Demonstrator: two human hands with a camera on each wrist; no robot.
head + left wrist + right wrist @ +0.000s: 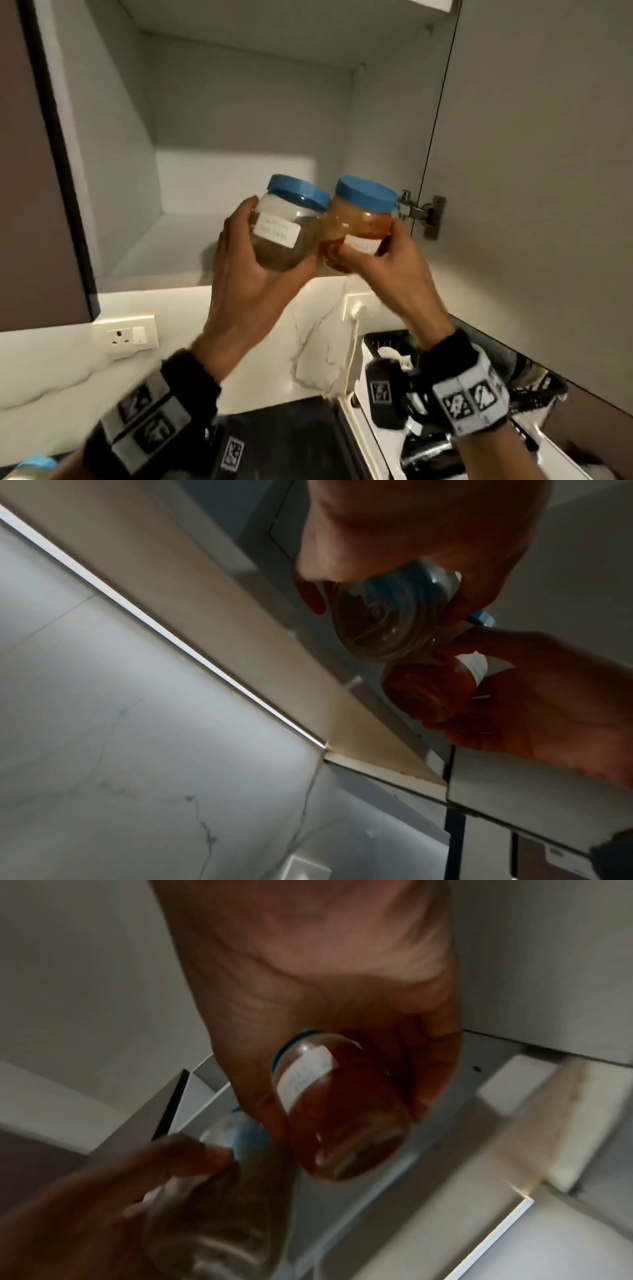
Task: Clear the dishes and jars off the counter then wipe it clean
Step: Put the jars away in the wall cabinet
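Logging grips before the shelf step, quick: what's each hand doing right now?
Left hand: grips the brownish jar.
Right hand: grips the orange jar.

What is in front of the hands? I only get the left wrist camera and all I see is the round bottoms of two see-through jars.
Observer: An open grey wall cupboard; its shelf is bare where it shows.
Operator: Do the jars have tops on?
Observer: Yes, each has a blue screw lid: the left hand grips the clear plastic jar with brownish contents, the right hand grips the clear plastic jar with orange contents.
Operator: What is under the hands?
Observer: A white marble-look wall with a white socket, and a black dish rack at lower right.
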